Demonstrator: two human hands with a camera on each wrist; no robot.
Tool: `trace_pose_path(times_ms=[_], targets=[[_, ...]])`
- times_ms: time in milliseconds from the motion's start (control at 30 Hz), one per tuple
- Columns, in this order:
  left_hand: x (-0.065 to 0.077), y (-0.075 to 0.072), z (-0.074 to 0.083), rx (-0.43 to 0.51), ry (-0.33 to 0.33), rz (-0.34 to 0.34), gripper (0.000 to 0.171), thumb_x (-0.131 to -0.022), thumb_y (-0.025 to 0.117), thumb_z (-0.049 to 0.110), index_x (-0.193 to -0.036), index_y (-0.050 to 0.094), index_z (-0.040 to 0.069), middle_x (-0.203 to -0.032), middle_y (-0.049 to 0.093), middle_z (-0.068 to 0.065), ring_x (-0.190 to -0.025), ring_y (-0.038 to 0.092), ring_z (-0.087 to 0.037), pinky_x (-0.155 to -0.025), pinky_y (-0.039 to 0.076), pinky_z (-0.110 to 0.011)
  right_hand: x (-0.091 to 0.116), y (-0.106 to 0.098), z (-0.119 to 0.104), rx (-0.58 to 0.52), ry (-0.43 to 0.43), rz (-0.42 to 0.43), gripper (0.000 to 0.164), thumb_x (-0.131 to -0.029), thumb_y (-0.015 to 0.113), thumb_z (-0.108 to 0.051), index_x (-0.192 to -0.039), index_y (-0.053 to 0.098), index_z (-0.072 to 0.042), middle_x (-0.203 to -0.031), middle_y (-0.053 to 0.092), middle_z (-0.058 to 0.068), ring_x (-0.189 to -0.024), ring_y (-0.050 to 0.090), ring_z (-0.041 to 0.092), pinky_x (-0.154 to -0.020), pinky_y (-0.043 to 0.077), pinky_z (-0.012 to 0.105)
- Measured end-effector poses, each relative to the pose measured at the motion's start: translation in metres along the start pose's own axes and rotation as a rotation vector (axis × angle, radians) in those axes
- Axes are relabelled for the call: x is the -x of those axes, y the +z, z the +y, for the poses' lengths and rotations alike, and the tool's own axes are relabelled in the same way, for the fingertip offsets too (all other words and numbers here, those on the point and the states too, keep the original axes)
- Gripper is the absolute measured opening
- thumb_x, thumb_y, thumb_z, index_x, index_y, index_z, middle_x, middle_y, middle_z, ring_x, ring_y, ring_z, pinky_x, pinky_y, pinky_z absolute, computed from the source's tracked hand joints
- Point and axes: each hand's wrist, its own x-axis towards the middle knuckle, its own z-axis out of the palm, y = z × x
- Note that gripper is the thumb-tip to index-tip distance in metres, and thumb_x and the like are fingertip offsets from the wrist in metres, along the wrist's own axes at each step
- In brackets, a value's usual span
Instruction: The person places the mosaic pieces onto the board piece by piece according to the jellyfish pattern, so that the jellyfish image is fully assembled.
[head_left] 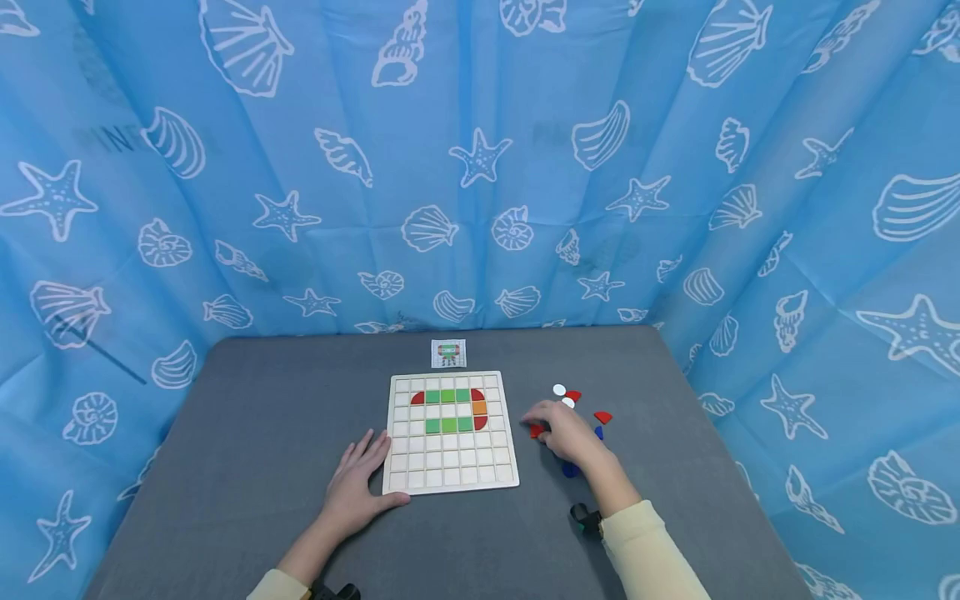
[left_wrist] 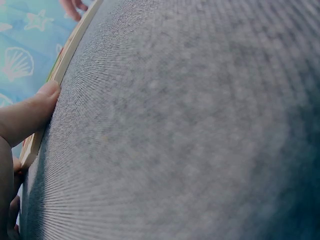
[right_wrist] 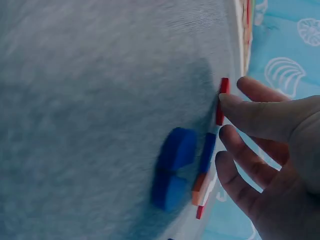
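Observation:
A pale gridded board (head_left: 451, 477) lies flat on the table. Green, orange and red pieces fill some of its squares in a bent band. My left hand (head_left: 352, 493) rests at the board's near left corner, fingers straight along the left side and thumb at the near edge. To the right of the board, my right hand (head_left: 567, 433) reaches down over loose flat pieces. Its thumb touches a red piece (right_wrist: 220, 115) in the right wrist view, while the index finger stands slightly apart from it. Blue pieces (right_wrist: 177, 150) and an orange piece (right_wrist: 198, 190) lie beside that hand.
A small printed card (head_left: 448, 353) with a coloured pattern lies behind the board. White discs (head_left: 559, 389) and another red piece (head_left: 603, 417) lie beyond my right hand. A blue shell-patterned curtain (head_left: 480, 208) hangs around the grey table (head_left: 285, 400).

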Motion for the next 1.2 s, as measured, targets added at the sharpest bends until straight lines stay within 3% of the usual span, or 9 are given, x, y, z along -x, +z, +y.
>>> trace_pose_path(times_ms=[267, 400, 600, 800, 1200], targets=[[0.000, -0.002, -0.001, 0.004, -0.008, -0.015, 0.112, -0.071, 0.076, 0.071, -0.157, 0.037, 0.010, -0.163, 0.034, -0.007, -0.155, 0.020, -0.034, -0.125, 0.017, -0.056, -0.007, 0.008, 0.003, -0.015, 0.052, 0.020, 0.016, -0.085, 0.082, -0.011, -0.100, 0.078, -0.011, -0.093, 0.067, 0.000, -0.081, 0.062, 0.013, -0.077, 0.057, 0.036], [-0.001, -0.001, -0.002, 0.007, 0.007, 0.002, 0.111, -0.071, 0.077, 0.070, -0.156, 0.039, 0.010, -0.162, 0.036, -0.007, -0.155, 0.022, -0.033, -0.125, 0.017, -0.055, -0.007, 0.007, 0.003, -0.045, 0.062, 0.020, 0.020, -0.082, 0.085, -0.014, -0.100, 0.077, -0.010, -0.090, 0.065, -0.001, -0.074, 0.056, 0.011, -0.068, 0.053, 0.031], [-0.001, -0.001, -0.003, 0.015, 0.001, -0.013, 0.111, -0.071, 0.077, 0.071, -0.157, 0.037, 0.013, -0.163, 0.034, -0.004, -0.156, 0.020, -0.031, -0.126, 0.015, -0.053, -0.005, 0.005, 0.005, -0.060, 0.042, -0.003, 0.019, -0.083, 0.080, -0.002, -0.100, 0.078, -0.011, -0.095, 0.067, -0.001, -0.073, 0.055, 0.009, -0.068, 0.053, 0.029], [0.000, -0.002, -0.004, 0.009, -0.005, -0.018, 0.112, -0.071, 0.077, 0.072, -0.157, 0.037, 0.013, -0.164, 0.034, -0.004, -0.155, 0.020, -0.031, -0.125, 0.015, -0.053, -0.007, 0.006, 0.001, -0.040, 0.027, 0.023, 0.017, -0.086, 0.081, -0.011, -0.102, 0.078, -0.010, -0.096, 0.068, 0.001, -0.076, 0.056, 0.010, -0.072, 0.054, 0.031], [0.000, 0.000, -0.003, 0.000, 0.012, 0.022, 0.111, -0.070, 0.077, 0.072, -0.155, 0.041, 0.011, -0.161, 0.038, -0.007, -0.154, 0.024, -0.033, -0.124, 0.018, -0.055, -0.009, -0.004, -0.044, -0.060, -0.099, 0.110, 0.021, -0.089, 0.079, -0.014, -0.109, 0.077, -0.012, -0.101, 0.068, 0.002, -0.079, 0.053, 0.010, -0.069, 0.049, 0.028]])
